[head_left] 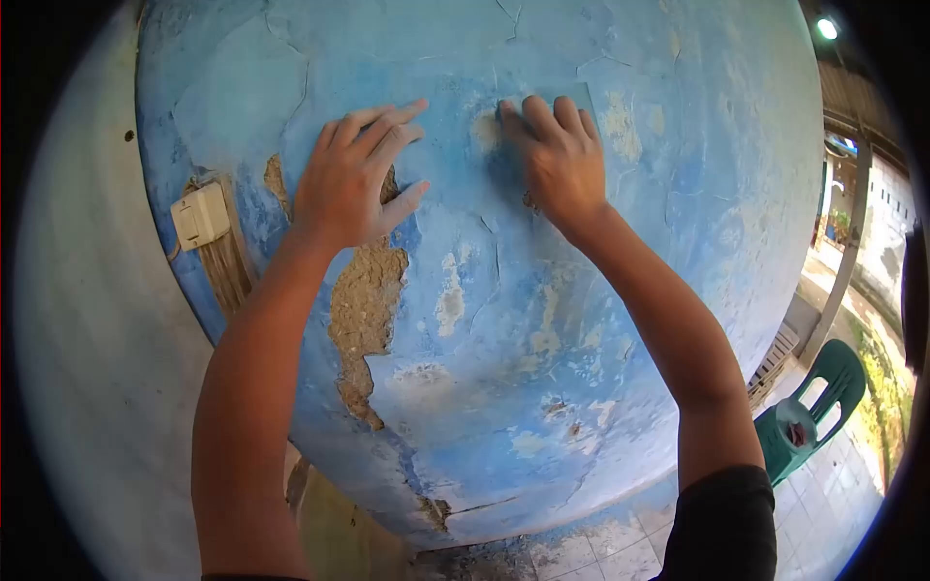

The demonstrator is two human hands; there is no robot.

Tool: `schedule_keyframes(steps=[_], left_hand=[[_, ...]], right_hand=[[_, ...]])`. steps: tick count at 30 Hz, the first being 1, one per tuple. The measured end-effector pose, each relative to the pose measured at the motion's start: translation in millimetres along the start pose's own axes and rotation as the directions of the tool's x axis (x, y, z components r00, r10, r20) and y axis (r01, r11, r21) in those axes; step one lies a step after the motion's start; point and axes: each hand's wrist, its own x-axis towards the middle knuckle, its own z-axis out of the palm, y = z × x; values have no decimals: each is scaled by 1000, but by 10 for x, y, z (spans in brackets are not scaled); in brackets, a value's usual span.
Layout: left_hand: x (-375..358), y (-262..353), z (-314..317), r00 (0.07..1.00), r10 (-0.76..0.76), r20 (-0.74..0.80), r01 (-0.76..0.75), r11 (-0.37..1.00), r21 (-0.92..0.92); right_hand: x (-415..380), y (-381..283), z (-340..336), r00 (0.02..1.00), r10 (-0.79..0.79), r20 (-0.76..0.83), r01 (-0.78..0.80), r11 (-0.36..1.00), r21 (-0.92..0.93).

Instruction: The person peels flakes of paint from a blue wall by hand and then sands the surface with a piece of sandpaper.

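In front of me is a blue wall (620, 290) with cracked, flaking paint. My left hand (354, 179) lies against it with fingers spread, holding nothing, and its fingertips look dusty with pale powder. Just below that palm, a bare brown patch (366, 300) shows where the plaster has come off. My right hand (562, 160) presses on the wall farther right, its fingers curled and knuckles raised. A darker, straight-edged corner shows by those knuckles; whatever is under the fingers is hidden, and I cannot make out its kind.
A white switch box (201, 215) on a wooden strip (226, 271) is fixed at the wall's left side. At the lower right stands a green plastic chair (833, 378) with a small thing on its seat. Debris lies on the tiled floor (567, 557) below the wall.
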Motion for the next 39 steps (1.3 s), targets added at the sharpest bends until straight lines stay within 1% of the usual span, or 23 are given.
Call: schedule_keyframes(steps=[2,3,5,7,10,13,15,19,21,22,24,25,27,28,29,30,31,32,33,35,36,38,39], left_hand=[[-10,-11,-36,1000,-11,-18,12,1000,12],[49,-84,-46,998,53,25,-53,999,-4],[41,-74,-28,999,44,1,-44,999,-14],[43,-57,-23,999,43,-21,-43,999,13],[41,-34,-12,999,21,-49,-19,999,33],[41,-6,-18,999,1,-54,1,999,37],[40,-7,-8,999,5,-50,-3,999,41],[20,4,11,1000,-25,-18,25,999,24],[7,46,-12,999,-31,-16,32,999,40],[-1,107,-23,998,-52,-38,53,998,28],[-42,276,-44,996,-76,-56,77,997,15],[-90,412,-68,990,-138,-21,138,990,-26],[-189,755,-117,981,-193,31,194,978,-73],[-257,977,-146,972,-230,52,236,947,-220],[-324,1213,-178,960,-268,82,279,890,-361],[-366,1468,-209,959,-265,101,283,885,-369],[-392,1732,-241,901,-403,158,412,683,-603],[-437,1952,-284,820,-513,254,492,405,-770],[-505,2109,-310,818,-507,269,500,397,-770],[-650,2348,-312,712,-461,529,625,73,-777],[-712,2444,-318,712,-456,534,627,68,-776],[-783,2595,-319,597,-454,661,636,-234,-735],[-776,2671,-318,600,-449,662,635,-236,-736]], right_hand=[[-20,-13,9,988,-151,-22,152,987,44],[-104,-57,-25,997,-75,-6,76,997,34],[9,136,-46,988,-139,-61,139,990,-5],[71,165,-45,993,-92,-68,92,996,-14],[110,-69,-28,996,76,-46,-75,997,26],[-36,-203,-61,999,-50,-20,51,996,67],[-1,-68,-49,997,-61,-54,65,995,82],[59,-9,-67,996,67,-52,-65,997,46],[13,-65,-157,963,257,81,-269,903,335],[-4,-97,-294,963,256,83,-269,901,341],[-113,-166,-668,840,435,323,-535,573,621],[-177,-209,-860,838,437,327,-539,569,621],[-356,-309,-1225,642,518,565,-707,115,698],[-463,-361,-1360,629,523,576,-718,106,688],[-568,-413,-1488,530,474,703,-737,-153,659],[-662,-458,-1601,436,389,811,-712,-402,576],[-763,-495,-1689,417,392,821,-718,-412,561],[-882,-529,-1758,375,325,868,-716,-493,494],[-991,-551,-1812,339,255,906,-706,-567,424],[-1175,-582,-1900,313,218,925,-749,-542,381],[-1245,-606,-1940,302,205,931,-722,-588,363],[-1362,-614,-1999,291,198,936,-694,-629,349],[-1420,-597,-2028,278,145,950,-630,-719,294]])
